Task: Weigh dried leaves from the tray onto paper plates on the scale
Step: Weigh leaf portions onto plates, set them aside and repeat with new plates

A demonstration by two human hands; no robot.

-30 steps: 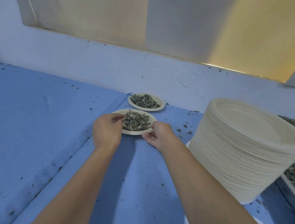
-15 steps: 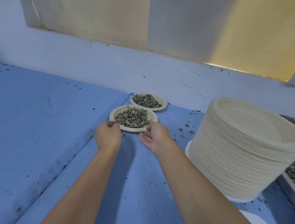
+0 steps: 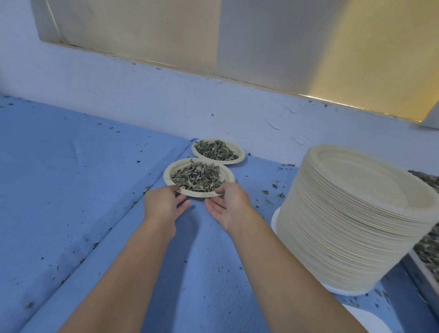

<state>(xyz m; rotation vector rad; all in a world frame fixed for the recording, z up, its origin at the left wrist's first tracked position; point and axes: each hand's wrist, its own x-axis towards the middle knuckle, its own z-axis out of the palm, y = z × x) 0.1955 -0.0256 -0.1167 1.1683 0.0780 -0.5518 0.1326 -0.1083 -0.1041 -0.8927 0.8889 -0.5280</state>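
Paper plate (image 3: 166,177) of leaves (image 3: 196,180) now free of grip, left hand (image 3: 164,204) and right hand (image 3: 231,209) open at its near rim.

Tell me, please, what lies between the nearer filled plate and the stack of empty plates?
Only blue cloth strewn with loose leaf bits separates the plate and the stack, in the head view.

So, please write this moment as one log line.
near leaf plate: on blue cloth; left hand: touches near rim; right hand: touches near rim
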